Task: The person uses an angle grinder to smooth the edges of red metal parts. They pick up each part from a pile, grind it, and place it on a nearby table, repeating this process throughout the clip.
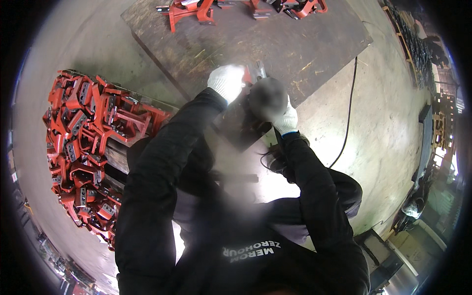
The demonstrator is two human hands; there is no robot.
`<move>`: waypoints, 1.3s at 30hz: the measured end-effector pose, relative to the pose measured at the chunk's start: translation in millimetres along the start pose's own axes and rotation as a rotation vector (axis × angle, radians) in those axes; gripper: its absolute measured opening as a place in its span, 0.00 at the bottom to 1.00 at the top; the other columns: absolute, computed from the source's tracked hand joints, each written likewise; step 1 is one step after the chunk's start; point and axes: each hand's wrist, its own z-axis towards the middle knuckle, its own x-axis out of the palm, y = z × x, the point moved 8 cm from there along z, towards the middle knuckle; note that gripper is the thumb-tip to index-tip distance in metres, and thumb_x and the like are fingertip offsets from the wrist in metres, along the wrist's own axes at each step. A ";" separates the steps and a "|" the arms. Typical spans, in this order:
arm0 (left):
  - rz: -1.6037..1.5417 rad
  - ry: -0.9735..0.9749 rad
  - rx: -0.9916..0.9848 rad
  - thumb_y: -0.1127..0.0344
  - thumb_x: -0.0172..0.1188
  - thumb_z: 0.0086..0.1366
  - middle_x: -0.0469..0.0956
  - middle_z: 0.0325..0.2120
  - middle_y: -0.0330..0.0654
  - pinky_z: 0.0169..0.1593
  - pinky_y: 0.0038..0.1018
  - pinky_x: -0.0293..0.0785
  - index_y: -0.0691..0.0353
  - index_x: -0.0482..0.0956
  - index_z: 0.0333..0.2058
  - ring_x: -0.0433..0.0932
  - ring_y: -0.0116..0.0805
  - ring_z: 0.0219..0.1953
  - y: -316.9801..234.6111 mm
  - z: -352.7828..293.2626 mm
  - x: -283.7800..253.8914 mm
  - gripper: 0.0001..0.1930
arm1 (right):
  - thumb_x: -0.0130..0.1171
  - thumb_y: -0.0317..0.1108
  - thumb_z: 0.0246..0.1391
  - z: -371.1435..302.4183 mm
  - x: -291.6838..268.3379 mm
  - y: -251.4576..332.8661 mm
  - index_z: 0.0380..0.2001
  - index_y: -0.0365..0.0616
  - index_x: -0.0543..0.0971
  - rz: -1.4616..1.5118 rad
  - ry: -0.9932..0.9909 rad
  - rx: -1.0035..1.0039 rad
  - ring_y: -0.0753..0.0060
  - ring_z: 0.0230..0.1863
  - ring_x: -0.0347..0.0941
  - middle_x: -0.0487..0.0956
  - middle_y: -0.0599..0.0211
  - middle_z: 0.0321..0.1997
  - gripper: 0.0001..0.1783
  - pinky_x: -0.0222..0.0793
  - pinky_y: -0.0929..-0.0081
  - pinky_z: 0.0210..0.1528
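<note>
My left hand (227, 83), in a white glove, is closed on a red metal bracket (247, 76) at the near part of the dark plate. Most of that piece is hidden by the glove and the tool; a bare metal end shows beyond it. My right hand (286, 119), also white-gloved, grips what looks like an angle grinder (268, 100). Its round grey disc is blurred and sits right beside the bracket. Whether disc and bracket touch, I cannot tell. The tool's dark body is mostly hidden below the disc.
The dark tabletop (275, 42) carries several red brackets (204, 12) at its far edge. At left, a big heap of red metal brackets (83, 142) is piled up. A black cord (350, 110) runs along the floor at right. Pallets (445, 118) stand far right.
</note>
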 end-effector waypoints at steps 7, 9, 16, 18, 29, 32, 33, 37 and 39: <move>0.015 0.049 -0.049 0.60 0.67 0.59 0.82 0.35 0.53 0.44 0.47 0.79 0.64 0.80 0.47 0.83 0.55 0.40 -1.3 1.1 -1.8 0.20 | 0.68 0.51 0.50 40.5 0.6 81.2 0.72 0.51 0.62 -0.052 0.183 0.006 0.47 0.57 0.80 0.82 0.48 0.55 0.48 0.75 0.60 0.59; 0.007 0.041 -0.051 0.60 0.68 0.58 0.82 0.35 0.53 0.44 0.47 0.79 0.63 0.80 0.47 0.83 0.54 0.41 -0.2 0.6 -1.2 0.20 | 0.69 0.52 0.48 52.9 10.6 89.3 0.72 0.51 0.63 -0.083 0.243 -0.035 0.47 0.57 0.80 0.83 0.48 0.55 0.49 0.75 0.59 0.58; 0.002 0.088 -0.065 0.59 0.69 0.58 0.82 0.36 0.52 0.45 0.47 0.79 0.62 0.80 0.45 0.83 0.54 0.42 0.1 0.9 1.4 0.19 | 0.72 0.52 0.42 56.1 20.4 94.5 0.71 0.51 0.64 -0.134 0.409 -0.033 0.45 0.56 0.80 0.83 0.47 0.54 0.53 0.75 0.58 0.58; 0.012 0.087 -0.073 0.58 0.69 0.58 0.82 0.36 0.52 0.45 0.47 0.79 0.61 0.80 0.45 0.83 0.54 0.42 2.5 2.5 3.0 0.19 | 0.73 0.52 0.41 44.4 16.5 96.8 0.71 0.52 0.64 -0.128 0.467 -0.018 0.45 0.56 0.80 0.83 0.47 0.54 0.54 0.75 0.58 0.58; 0.020 0.104 -0.071 0.57 0.69 0.59 0.82 0.35 0.51 0.44 0.47 0.80 0.61 0.79 0.42 0.83 0.54 0.41 -0.5 4.1 3.9 0.17 | 0.79 0.51 0.38 3.6 -17.2 60.6 0.70 0.41 0.64 -0.032 0.326 0.085 0.51 0.59 0.79 0.82 0.47 0.55 0.57 0.74 0.65 0.61; 0.038 0.113 -0.059 0.58 0.69 0.59 0.82 0.35 0.51 0.44 0.47 0.80 0.61 0.80 0.41 0.83 0.53 0.41 -2.3 5.0 4.8 0.16 | 0.80 0.48 0.39 13.7 -6.5 37.5 0.70 0.44 0.65 -0.044 0.242 0.114 0.57 0.56 0.81 0.85 0.55 0.52 0.55 0.75 0.65 0.60; 0.052 0.120 -0.060 0.58 0.69 0.58 0.82 0.35 0.51 0.44 0.47 0.80 0.61 0.80 0.41 0.83 0.53 0.41 -0.5 4.8 5.4 0.16 | 0.80 0.47 0.39 17.0 -0.7 36.2 0.70 0.45 0.65 -0.012 0.232 0.109 0.58 0.55 0.82 0.85 0.56 0.51 0.55 0.75 0.65 0.60; 0.030 0.076 -0.044 0.58 0.69 0.58 0.82 0.35 0.51 0.44 0.46 0.80 0.61 0.80 0.40 0.83 0.53 0.41 0.8 2.2 7.1 0.16 | 0.79 0.44 0.39 21.9 9.6 39.6 0.70 0.50 0.65 -0.205 0.297 0.022 0.54 0.54 0.82 0.85 0.54 0.51 0.54 0.77 0.64 0.57; 0.039 0.100 -0.052 0.58 0.69 0.58 0.82 0.35 0.50 0.44 0.46 0.80 0.61 0.80 0.40 0.83 0.53 0.41 -0.5 3.9 6.7 0.16 | 0.78 0.46 0.40 29.1 5.5 44.3 0.70 0.51 0.65 -0.174 0.206 0.026 0.50 0.53 0.82 0.85 0.52 0.50 0.53 0.77 0.61 0.57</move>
